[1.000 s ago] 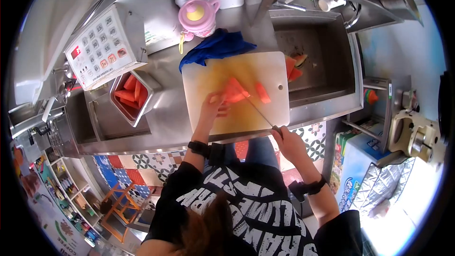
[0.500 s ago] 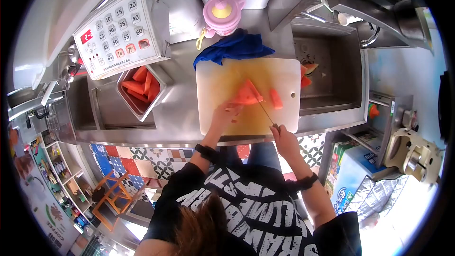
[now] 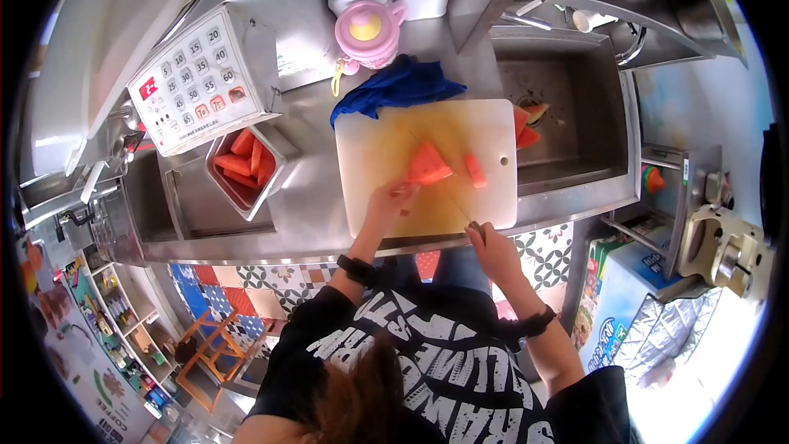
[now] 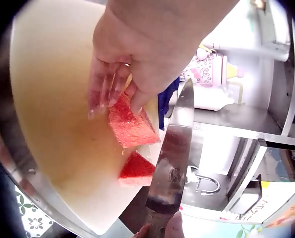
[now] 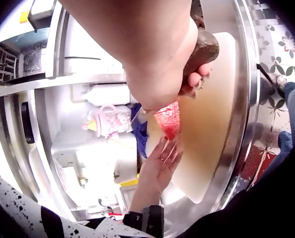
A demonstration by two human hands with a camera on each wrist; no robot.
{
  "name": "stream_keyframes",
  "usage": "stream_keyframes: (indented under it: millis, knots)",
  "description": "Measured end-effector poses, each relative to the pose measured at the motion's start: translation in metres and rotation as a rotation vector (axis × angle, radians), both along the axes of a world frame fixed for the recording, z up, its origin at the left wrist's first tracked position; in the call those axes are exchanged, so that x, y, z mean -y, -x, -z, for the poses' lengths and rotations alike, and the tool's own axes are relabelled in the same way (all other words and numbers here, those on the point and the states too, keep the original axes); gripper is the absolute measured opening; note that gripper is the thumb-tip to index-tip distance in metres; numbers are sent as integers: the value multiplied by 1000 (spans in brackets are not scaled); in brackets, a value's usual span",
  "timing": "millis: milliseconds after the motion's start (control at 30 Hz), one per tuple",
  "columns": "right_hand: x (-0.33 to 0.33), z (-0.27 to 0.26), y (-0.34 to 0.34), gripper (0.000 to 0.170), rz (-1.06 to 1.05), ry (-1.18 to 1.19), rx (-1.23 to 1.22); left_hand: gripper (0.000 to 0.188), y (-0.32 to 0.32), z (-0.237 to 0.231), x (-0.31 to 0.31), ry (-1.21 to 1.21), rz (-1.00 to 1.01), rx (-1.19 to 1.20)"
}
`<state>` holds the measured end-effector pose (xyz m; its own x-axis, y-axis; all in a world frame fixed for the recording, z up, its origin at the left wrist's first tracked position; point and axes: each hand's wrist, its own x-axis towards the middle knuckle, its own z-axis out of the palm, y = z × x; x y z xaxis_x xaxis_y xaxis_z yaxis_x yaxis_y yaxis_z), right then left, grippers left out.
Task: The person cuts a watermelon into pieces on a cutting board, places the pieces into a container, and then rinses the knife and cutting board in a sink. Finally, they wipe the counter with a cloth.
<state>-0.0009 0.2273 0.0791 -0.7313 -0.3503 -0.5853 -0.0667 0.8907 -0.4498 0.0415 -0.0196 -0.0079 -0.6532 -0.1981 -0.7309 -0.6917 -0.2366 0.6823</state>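
My left hand (image 3: 385,207) holds the larger red watermelon piece (image 3: 428,166) on the white, yellow-stained cutting board (image 3: 362,148); in the left wrist view thumb and fingers lie against the piece (image 4: 131,124). My right hand (image 3: 496,255) grips the handle of a knife (image 4: 171,163), whose blade stands raised beside the piece, apart from it. A narrow cut slice (image 3: 475,170) lies on the board to the right of the larger piece. In the right wrist view, the right fingers curl round the dark handle (image 5: 202,51).
A metal container (image 3: 283,156) of watermelon pieces stands at the left, beside a white button panel (image 3: 193,82). Behind the board lie a blue cloth (image 3: 399,88) and a pink cup (image 3: 367,33). More watermelon sits at the left edge of the sink (image 3: 567,173) on the right.
The knife blade has come away from the larger piece, towards the board's near right side. The left hand keeps its hold on the piece. The head view has shifted.
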Motion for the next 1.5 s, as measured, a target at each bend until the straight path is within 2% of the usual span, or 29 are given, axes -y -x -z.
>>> stream_keyframes:
  millis: [167, 367, 567, 667, 767, 900, 1067, 1133, 1233, 1333, 1433, 1500]
  knots:
    - [9, 6, -3, 43, -12, -25, -27, 38, -1, -5, 4, -10, 7, -19]
    - [2, 78, -12, 42, 44, 55, -85, 38, 0, 0, 8, -69, -29, 11]
    - [0, 43, -12, 42, 36, 20, -19, 38, -2, -2, 7, -107, -69, -19]
    - [-1, 16, -12, 42, 54, 87, 5, 39, -4, -1, 7, -123, -56, -9]
    - [2, 12, -11, 41, -6, 91, 10, 39, -2, 0, 6, -142, -75, -5]
    - [9, 26, -15, 41, -1, 61, 16, 41, -5, 1, 8, -123, -67, -11]
    - [9, 79, -24, 42, 13, 32, -12, 48, -4, 0, 6, -92, -35, -11]
    - [10, 74, -22, 42, 20, 42, -1, 52, -1, 1, 6, -95, -47, -23]
    - [1, 59, -23, 43, 41, 96, 2, 54, 7, -14, 14, -74, 75, -24]
    - [-22, 38, -24, 42, 83, 189, 56, 60, 26, -33, 24, 381, 481, 77]
    - [-52, 21, -28, 41, 173, 251, 217, 64, 49, -51, 20, 915, 683, -533]
    - [-77, 22, -38, 40, 261, 326, 370, 68, 66, -51, 11, 900, 874, -554]
